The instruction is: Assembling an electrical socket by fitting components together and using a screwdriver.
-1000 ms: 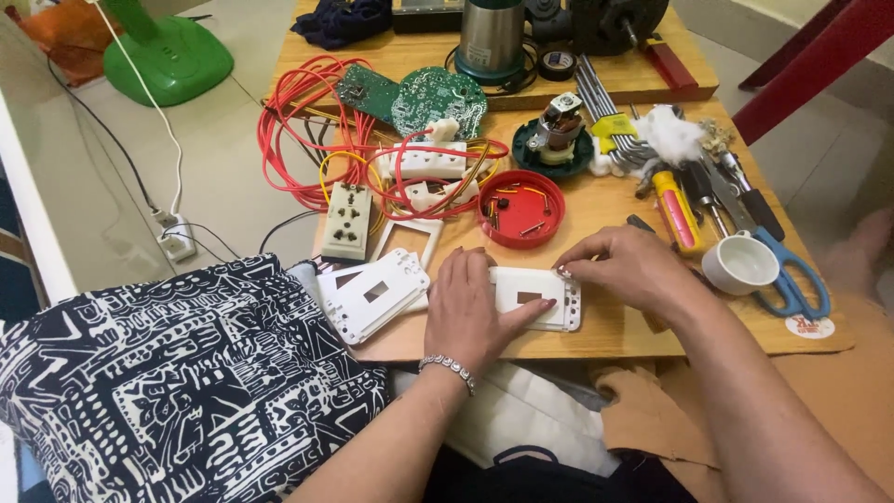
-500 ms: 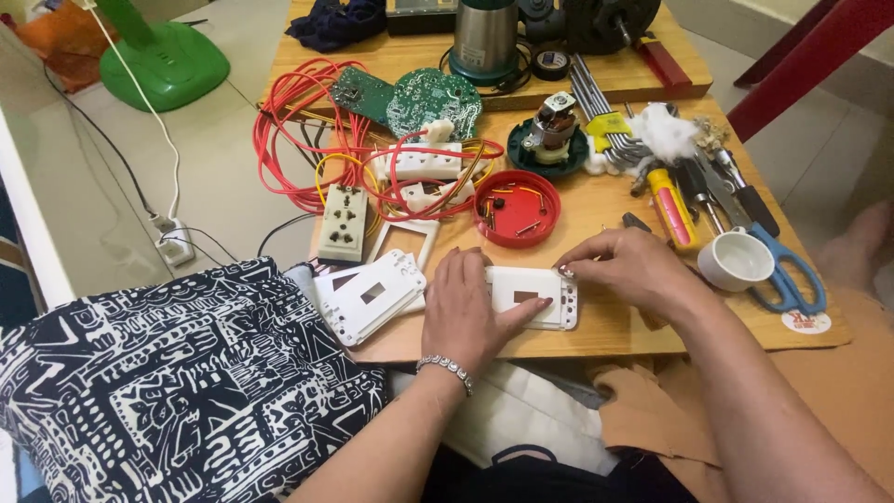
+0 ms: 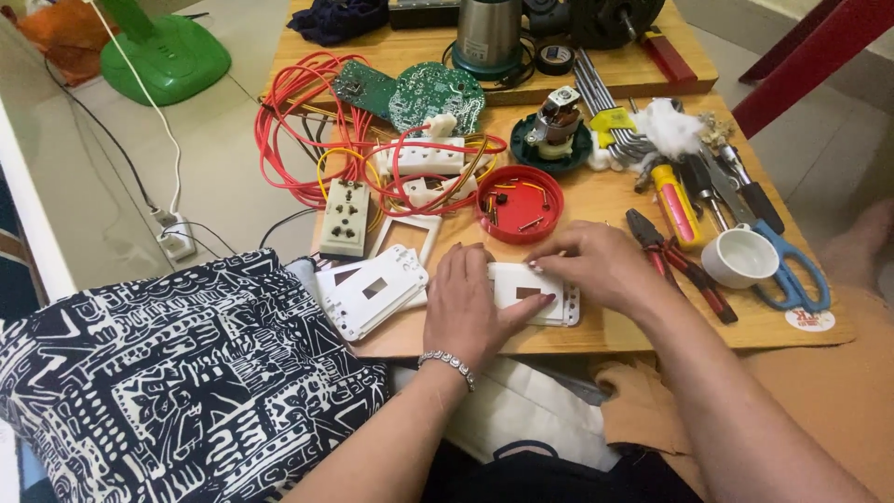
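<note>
1. Near the front edge of the wooden board [image 3: 596, 331], both hands met over a white switch plate [image 3: 535, 293] that lay flat, its long side running left to right across the person's view.
2. Left hand [image 3: 470, 303] lay palm down on the plate's left end, fingers flat and close together, thumb reaching along the plate's near edge; a beaded bracelet [image 3: 447, 363] sat at that wrist.
3. Right hand [image 3: 601, 270] came in from the right, fingertips curled and pinching the plate's far edge and right end.
4. Neither hand was nearer: each was touching it, one at either end, and the plate's dark middle slot showed between them.
5. Left of the plate, just beside the left hand, sat a stack of similar white plates [image 3: 372, 291], slightly fanned.
6. Beyond the plate stood a red lid [image 3: 520, 203] holding small bits, touching nothing the hands held.
7. Right of the plate lay red-handled pliers [image 3: 680, 265], partly under the right wrist, then a white cup [image 3: 740, 256] and blue scissors [image 3: 792, 270].
8. Far left of the plate, a white socket block [image 3: 345, 219] sat among red wires [image 3: 298, 140].
</note>
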